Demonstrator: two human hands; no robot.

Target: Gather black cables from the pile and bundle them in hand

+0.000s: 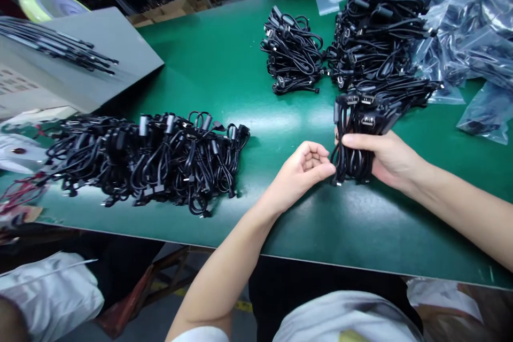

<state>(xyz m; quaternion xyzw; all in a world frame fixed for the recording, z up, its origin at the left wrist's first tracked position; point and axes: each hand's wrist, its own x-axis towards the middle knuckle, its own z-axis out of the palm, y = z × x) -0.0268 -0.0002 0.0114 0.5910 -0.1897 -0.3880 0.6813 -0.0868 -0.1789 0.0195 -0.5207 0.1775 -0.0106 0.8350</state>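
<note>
A bunch of black USB cables is gripped in my right hand, thumb across the front, with metal USB plugs showing at the top. My left hand is at the left side of this bunch, fingers curled and thumb and fingertip at the lower edge of the cables. Whether a cable is pinched there I cannot make out. Just beyond the bunch lies a large heap of black cables, with a smaller pile of cables to its left.
A long row of bundled cables covers the left of the green table. Behind it stands a grey metal box with cables on top. Clear plastic bags pile up at the right. Another person's white clothing shows lower left.
</note>
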